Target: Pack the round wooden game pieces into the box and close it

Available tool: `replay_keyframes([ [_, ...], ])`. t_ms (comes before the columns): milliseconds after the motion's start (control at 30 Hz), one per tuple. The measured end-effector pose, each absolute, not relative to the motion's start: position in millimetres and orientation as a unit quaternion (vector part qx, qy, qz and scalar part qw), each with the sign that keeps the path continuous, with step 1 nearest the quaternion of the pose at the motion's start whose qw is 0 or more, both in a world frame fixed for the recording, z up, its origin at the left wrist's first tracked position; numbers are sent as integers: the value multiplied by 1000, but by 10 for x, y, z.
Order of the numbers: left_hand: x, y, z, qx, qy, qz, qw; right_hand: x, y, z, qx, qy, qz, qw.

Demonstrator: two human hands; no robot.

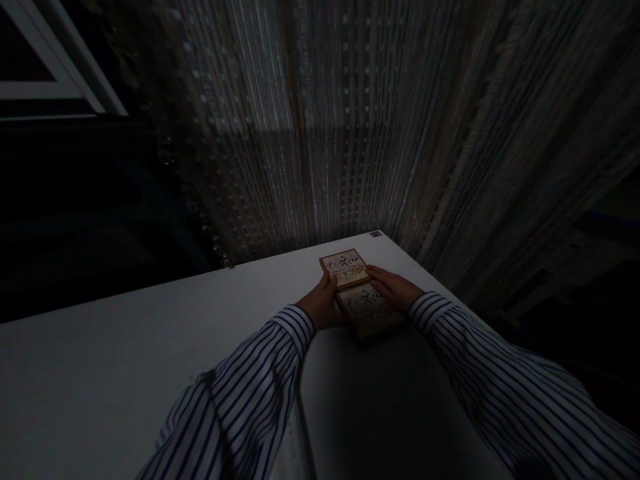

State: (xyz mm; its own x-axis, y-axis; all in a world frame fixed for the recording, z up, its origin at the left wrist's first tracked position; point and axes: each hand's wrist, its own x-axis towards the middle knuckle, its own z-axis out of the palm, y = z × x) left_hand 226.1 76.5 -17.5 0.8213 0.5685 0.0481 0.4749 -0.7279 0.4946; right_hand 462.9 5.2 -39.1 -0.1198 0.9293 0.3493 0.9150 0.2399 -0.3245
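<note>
Two flat boxes with printed characters and flower-like patterns lie end to end near the far right corner of a white table [200, 333]. The far box [345, 261] shows most of its printed top. The near box [367, 303] is partly covered by my right hand and lies in shadow. My left hand [323, 300] is closed against the left side where the boxes meet. My right hand [395, 288] curves round the right side, fingertips at the far box's near corner. Dim light hides how each finger presses.
A striped, beaded curtain [320, 133] hangs right behind the table and along its right side. A small dark square label [375, 234] marks the far corner. A pale frame [65, 67] stands at the upper left, amid deep darkness. A seam [305, 427] crosses the table's near part.
</note>
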Motion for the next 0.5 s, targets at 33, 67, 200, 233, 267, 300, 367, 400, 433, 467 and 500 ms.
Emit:
replay_keyframes([
  [33, 2263, 767, -174, 925, 280, 101, 237, 4621, 47, -384, -619, -746, 14, 245],
  [67, 2265, 769, -173, 925, 279, 104, 235, 4611, 41, -374, -622, -744, 13, 245],
  [200, 2267, 775, -164, 930, 272, 112, 221, 4574, 15, -324, -629, -740, 16, 237],
  [233, 2266, 775, -162, 931, 271, 113, 218, 4570, 11, -313, -630, -740, 18, 234],
  [267, 2264, 775, -160, 931, 270, 115, 216, 4568, 7, -304, -630, -741, 19, 232],
  [300, 2261, 774, -158, 931, 270, 118, 216, 4568, 4, -297, -630, -741, 20, 231],
  [367, 2254, 769, -155, 929, 272, 126, 217, 4569, -2, -286, -629, -741, 22, 233],
  [400, 2250, 766, -154, 927, 273, 131, 219, 4570, -5, -280, -629, -741, 23, 235],
  [433, 2248, 764, -153, 926, 275, 136, 221, 4569, -8, -274, -629, -740, 24, 235],
  [467, 2246, 761, -152, 925, 276, 140, 223, 4567, -11, -268, -630, -740, 25, 234],
  [500, 2245, 759, -150, 924, 274, 142, 225, 4565, -14, -262, -631, -740, 26, 232],
])
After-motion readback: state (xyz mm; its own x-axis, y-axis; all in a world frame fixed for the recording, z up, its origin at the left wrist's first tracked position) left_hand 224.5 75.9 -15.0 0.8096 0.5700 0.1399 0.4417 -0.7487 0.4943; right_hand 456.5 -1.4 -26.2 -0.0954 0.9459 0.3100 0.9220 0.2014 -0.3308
